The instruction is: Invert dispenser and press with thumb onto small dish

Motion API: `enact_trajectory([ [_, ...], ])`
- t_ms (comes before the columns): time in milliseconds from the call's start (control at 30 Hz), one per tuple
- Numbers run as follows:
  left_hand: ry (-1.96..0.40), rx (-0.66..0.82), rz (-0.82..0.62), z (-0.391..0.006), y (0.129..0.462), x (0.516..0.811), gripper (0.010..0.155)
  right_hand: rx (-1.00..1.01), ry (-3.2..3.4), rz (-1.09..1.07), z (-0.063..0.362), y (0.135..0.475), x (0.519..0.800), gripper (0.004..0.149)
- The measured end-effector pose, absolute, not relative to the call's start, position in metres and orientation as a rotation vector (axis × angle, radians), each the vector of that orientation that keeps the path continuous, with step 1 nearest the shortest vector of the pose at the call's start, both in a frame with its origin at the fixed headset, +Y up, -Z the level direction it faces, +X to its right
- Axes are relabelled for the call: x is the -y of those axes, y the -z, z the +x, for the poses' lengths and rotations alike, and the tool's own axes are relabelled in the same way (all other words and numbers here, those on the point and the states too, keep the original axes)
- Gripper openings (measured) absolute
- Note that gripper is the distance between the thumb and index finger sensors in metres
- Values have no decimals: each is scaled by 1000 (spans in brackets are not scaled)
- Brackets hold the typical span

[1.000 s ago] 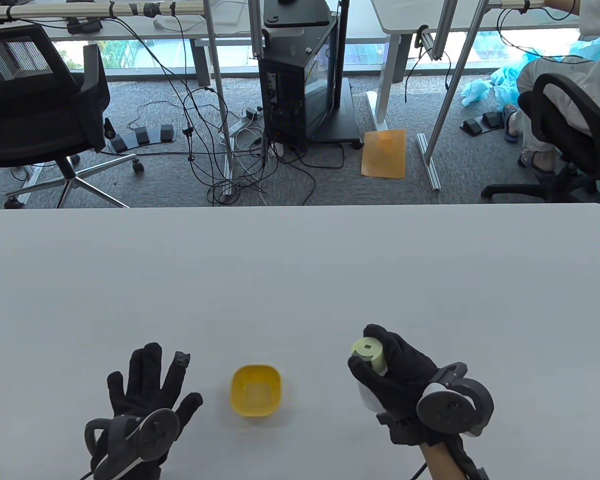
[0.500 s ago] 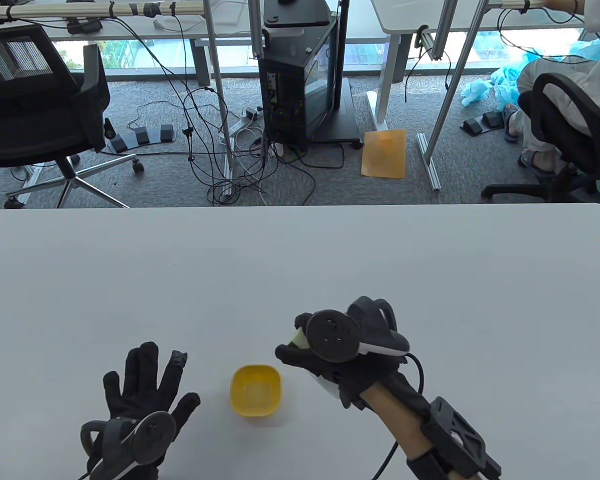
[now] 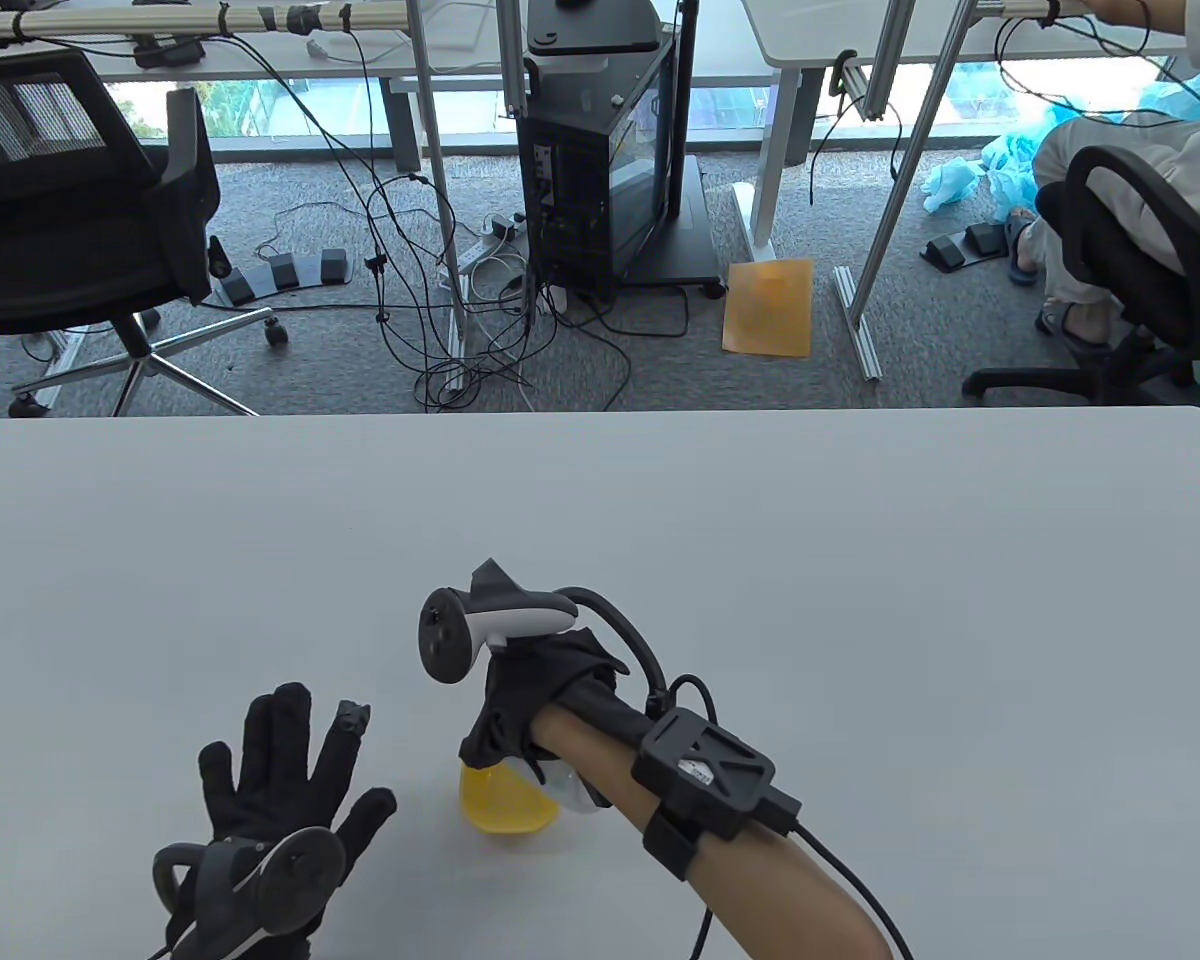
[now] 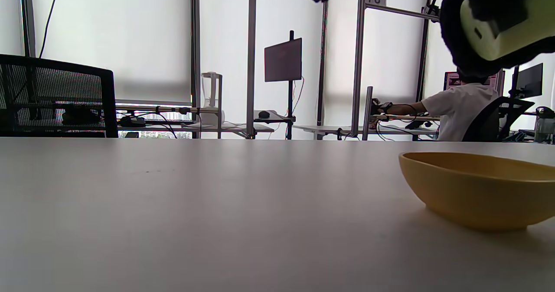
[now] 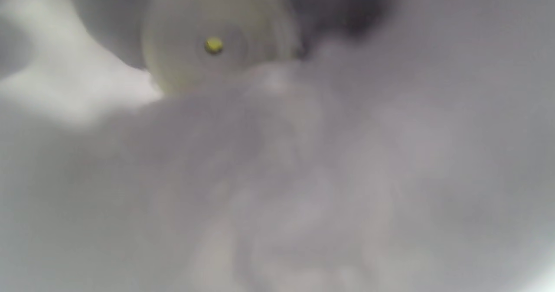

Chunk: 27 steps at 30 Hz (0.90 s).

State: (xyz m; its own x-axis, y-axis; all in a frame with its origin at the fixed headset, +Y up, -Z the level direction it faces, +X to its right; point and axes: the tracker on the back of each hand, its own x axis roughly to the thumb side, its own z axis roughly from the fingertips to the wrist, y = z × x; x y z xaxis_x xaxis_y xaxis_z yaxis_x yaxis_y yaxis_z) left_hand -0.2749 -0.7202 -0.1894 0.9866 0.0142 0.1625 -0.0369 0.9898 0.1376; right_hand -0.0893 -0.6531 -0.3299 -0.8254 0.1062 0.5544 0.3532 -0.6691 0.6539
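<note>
The right hand (image 3: 535,690) is turned over above the yellow dish (image 3: 505,805), forearm raised and reaching in from the lower right, tracker uppermost. The dispenser (image 4: 503,25) is gripped in its closed fingers and held tilted over the dish, clear of the rim. A pale cream-green body with a small dark spot is seen. The left hand (image 3: 280,800) is laid flat on the table (image 3: 860,560), fingers spread, nothing held, beside the dish
</note>
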Motion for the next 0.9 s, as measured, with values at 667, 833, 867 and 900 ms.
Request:
enact_trajectory([
  [667,-23,170,119,-277,193,722,78,1338,2380,-763,-110,337,709,80],
  [833,-11,176,112,-275,193,723,78,1162,2330,-845,-115,329,708,77],
  [867,-11,177,109,-274,193,724,78,1125,2298,-860,-117,327,708,74],
  [900,-10,179,106,-274,193,724,77,1127,2288,-861,-117,325,708,73],
])
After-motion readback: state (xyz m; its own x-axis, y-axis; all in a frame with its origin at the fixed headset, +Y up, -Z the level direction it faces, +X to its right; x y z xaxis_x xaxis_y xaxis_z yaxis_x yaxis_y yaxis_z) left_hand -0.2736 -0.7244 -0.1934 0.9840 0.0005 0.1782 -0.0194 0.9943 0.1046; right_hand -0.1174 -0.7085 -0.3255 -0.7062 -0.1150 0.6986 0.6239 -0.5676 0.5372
